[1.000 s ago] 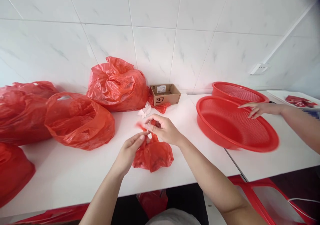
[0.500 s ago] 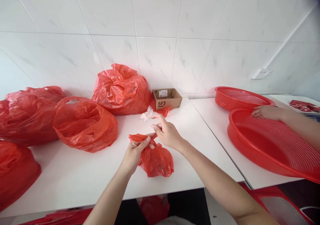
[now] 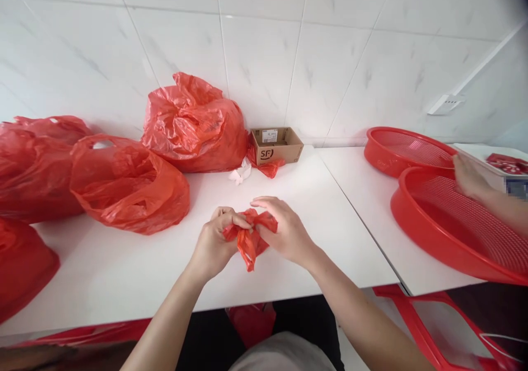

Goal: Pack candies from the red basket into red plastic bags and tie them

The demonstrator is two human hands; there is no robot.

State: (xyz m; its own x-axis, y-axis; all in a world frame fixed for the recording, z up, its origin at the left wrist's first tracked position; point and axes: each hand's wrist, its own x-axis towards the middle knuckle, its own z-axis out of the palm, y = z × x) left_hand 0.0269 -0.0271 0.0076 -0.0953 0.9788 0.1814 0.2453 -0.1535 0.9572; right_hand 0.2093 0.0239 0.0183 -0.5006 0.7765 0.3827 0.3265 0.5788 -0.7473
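Between my hands is a small red plastic bag (image 3: 249,247), its gathered neck hanging down toward me over the white table (image 3: 214,291). My left hand (image 3: 218,239) pinches the bag's twisted plastic with thumb and curled fingers. From the other side my right hand (image 3: 286,230) grips the plastic near the same spot, its thumb inside the folds and its forefinger raised above. What the bag contains cannot be seen. A crumpled white tissue (image 3: 240,172) lies beyond my hands.
Large red bags (image 3: 193,129) crowd the left and back, with an open-mouthed red bag (image 3: 132,189) nearest. A small cardboard box (image 3: 276,146) stands by the wall. At right, another person's hand (image 3: 470,178) is at a large red basket (image 3: 454,233), near a second basket (image 3: 408,151).
My right hand has come back onto the small bag, and its neck now points toward me. The other person's basket has moved right, away from me.
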